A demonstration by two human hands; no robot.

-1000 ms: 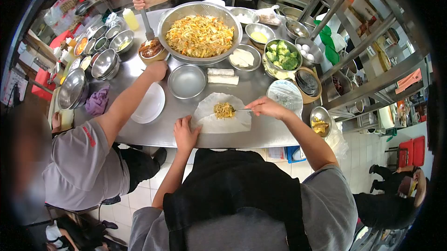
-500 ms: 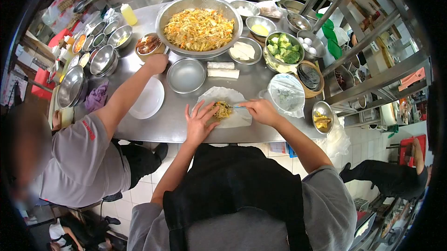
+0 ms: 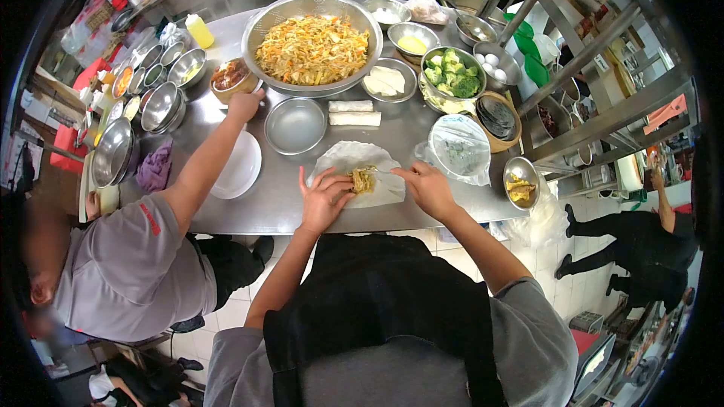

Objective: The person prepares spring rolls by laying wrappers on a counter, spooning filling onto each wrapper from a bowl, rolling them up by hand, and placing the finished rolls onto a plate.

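Shifted from wrapper [image 3: 387, 191] edge to filling [image 3: 363, 181]: the person's left hand [image 3: 323, 202], fingers part-spread, no grip evident; right hand [image 3: 428, 186] pinching utensil [image 3: 383, 172]; two rolls [image 3: 354, 119] formed beyond; filling on flat, unfolded wrapper.

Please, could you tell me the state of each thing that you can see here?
Thin white sheet: spread flat
Shredded yellow-brown filling: heaped on sheet
Two white cylindrical rolls: rolled up
Large perforated metal bowl: full of shredded food
Round bowl under clear plastic: covered
Purple cloth: crumpled
Yellow squeeze bottle: upright
Green broccoli: cut into florets
White eggs: whole
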